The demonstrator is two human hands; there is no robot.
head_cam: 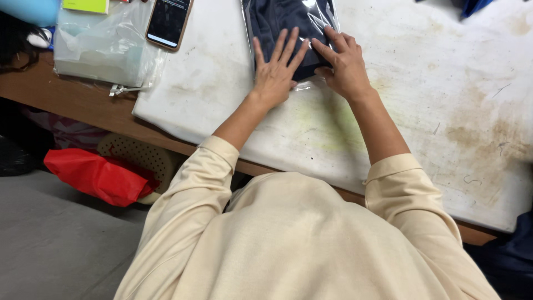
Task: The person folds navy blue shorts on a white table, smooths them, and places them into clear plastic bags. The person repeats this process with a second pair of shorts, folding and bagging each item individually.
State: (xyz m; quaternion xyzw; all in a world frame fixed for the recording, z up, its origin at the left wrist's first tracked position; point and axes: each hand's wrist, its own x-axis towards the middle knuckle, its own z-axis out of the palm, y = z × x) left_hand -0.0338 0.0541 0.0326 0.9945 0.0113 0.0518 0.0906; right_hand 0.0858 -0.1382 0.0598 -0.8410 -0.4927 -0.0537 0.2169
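Observation:
A folded dark navy garment in a clear plastic bag [280, 16] lies on the stained white work surface [422, 94]. My left hand [275, 69] rests flat on the bag's near end, fingers spread and pressing down. My right hand [343, 61] lies beside it on the bag's near right corner, fingers bent over the plastic edge. Both arms wear cream sleeves pushed up the forearms.
A phone [168, 22] lies at the far left of the surface, beside a stack of clear plastic bags [105, 47] and a yellow pad [86, 5]. Below the wooden table edge [83, 103] sit a red bag [97, 175] and a perforated beige basket [141, 155].

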